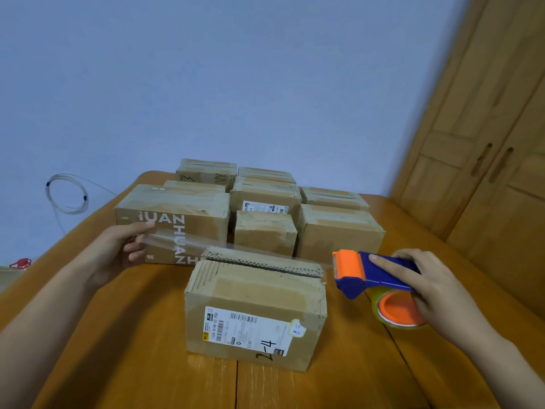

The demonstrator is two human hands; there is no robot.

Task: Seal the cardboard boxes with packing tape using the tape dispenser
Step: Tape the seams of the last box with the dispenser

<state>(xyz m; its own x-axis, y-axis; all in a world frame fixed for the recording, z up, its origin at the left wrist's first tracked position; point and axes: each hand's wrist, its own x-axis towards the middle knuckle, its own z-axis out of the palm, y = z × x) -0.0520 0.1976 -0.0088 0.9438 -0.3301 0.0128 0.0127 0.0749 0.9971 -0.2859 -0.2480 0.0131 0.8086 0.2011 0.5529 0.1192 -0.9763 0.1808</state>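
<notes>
A cardboard box with a white shipping label stands at the front middle of the wooden table; its top flaps meet at a dark seam. My right hand grips a blue and orange tape dispenser just right of the box's top. A strip of clear tape stretches from the dispenser leftward, above the box, to my left hand, which pinches its free end.
Several more cardboard boxes stand in rows behind, the largest printed with white letters. A wooden wardrobe rises at the right. A coiled thin cable hangs on the blue wall at left.
</notes>
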